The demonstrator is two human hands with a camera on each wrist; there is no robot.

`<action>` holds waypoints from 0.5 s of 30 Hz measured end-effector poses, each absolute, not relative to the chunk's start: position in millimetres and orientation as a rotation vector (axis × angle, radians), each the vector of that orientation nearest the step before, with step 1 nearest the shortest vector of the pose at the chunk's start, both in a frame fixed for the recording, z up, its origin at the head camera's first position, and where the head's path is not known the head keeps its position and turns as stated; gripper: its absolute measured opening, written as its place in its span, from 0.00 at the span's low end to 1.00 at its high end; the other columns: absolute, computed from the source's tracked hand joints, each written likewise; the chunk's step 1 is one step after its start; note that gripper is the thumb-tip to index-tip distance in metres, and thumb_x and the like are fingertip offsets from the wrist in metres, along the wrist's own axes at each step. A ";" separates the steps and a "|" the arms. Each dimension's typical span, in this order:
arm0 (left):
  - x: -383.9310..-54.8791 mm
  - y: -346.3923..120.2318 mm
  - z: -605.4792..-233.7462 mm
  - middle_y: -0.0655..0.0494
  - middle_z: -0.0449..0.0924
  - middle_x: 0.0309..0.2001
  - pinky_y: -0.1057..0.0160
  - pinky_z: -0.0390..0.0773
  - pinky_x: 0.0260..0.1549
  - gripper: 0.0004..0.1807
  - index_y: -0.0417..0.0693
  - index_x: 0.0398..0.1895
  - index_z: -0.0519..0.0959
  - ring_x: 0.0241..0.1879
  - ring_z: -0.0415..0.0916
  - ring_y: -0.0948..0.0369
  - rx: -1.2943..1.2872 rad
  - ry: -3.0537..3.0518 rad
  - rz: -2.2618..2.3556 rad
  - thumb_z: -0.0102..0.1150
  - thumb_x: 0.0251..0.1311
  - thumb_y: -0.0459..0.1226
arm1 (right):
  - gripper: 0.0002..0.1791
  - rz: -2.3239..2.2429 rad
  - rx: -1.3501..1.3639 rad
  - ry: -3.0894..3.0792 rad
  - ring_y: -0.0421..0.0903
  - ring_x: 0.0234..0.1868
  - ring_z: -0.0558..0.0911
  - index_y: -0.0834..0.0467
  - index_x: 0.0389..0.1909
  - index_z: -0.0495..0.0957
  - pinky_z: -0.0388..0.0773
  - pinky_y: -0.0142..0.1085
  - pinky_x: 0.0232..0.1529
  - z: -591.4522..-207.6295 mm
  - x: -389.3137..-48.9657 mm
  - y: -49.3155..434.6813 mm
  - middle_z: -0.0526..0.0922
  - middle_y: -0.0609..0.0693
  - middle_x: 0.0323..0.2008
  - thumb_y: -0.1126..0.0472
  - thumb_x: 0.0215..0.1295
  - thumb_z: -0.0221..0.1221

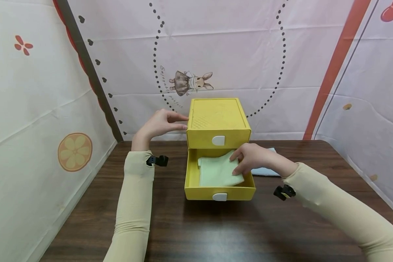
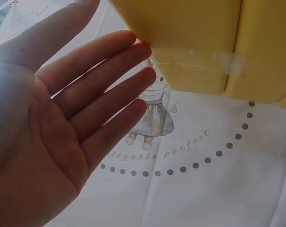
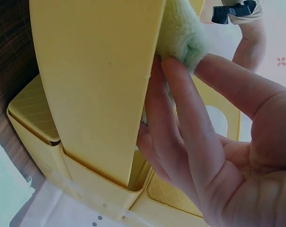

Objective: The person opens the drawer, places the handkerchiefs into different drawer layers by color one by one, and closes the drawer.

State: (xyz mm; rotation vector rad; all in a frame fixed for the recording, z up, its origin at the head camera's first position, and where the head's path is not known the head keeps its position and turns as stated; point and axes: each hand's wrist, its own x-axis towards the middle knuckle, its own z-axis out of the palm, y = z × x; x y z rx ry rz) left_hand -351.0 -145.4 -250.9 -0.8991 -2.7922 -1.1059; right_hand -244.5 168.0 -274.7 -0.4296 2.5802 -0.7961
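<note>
On the table stands a yellow two-drawer box [image 1: 217, 113], its lower drawer [image 1: 196, 193] pulled out. A folded pale green towel [image 1: 216, 173] lies in that drawer. My right hand [image 1: 257, 159] pinches the towel at its right side; in the right wrist view, thumb and fingers of the right hand [image 3: 200, 137] close round the fluffy towel edge [image 3: 181, 38]. My left hand [image 1: 158, 125] rests its fingertips against the upper left side of the box. The left wrist view shows the left hand [image 2: 72, 109] with fingers extended at the yellow wall [image 2: 190, 42].
A light blue cloth [image 1: 264, 172] lies on the dark wooden table [image 1: 213, 233], right of the box and partly behind my right hand. White drawer pulls [image 1: 218, 141] mark the fronts. A printed curtain [image 1: 226, 54] hangs close behind the box.
</note>
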 end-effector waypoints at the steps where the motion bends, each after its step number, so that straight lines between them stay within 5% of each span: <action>1: -351.2 -145.3 -251.2 0.60 0.82 0.51 0.56 0.76 0.52 0.27 0.60 0.50 0.82 0.50 0.78 0.62 -0.899 -2.791 -1.105 0.67 0.48 0.58 | 0.31 -0.795 -0.434 2.585 0.43 0.30 0.86 0.68 0.56 0.75 0.83 0.35 0.34 -275.1 -244.9 167.3 0.81 0.62 0.46 0.61 0.50 0.70; 15: -351.2 -145.2 -251.3 0.59 0.82 0.50 0.57 0.77 0.51 0.27 0.58 0.51 0.82 0.49 0.79 0.62 -0.921 -2.776 -1.115 0.67 0.49 0.57 | 0.32 -0.724 -0.470 2.627 0.42 0.28 0.85 0.69 0.56 0.74 0.83 0.34 0.32 -276.9 -251.4 163.5 0.83 0.59 0.39 0.60 0.51 0.70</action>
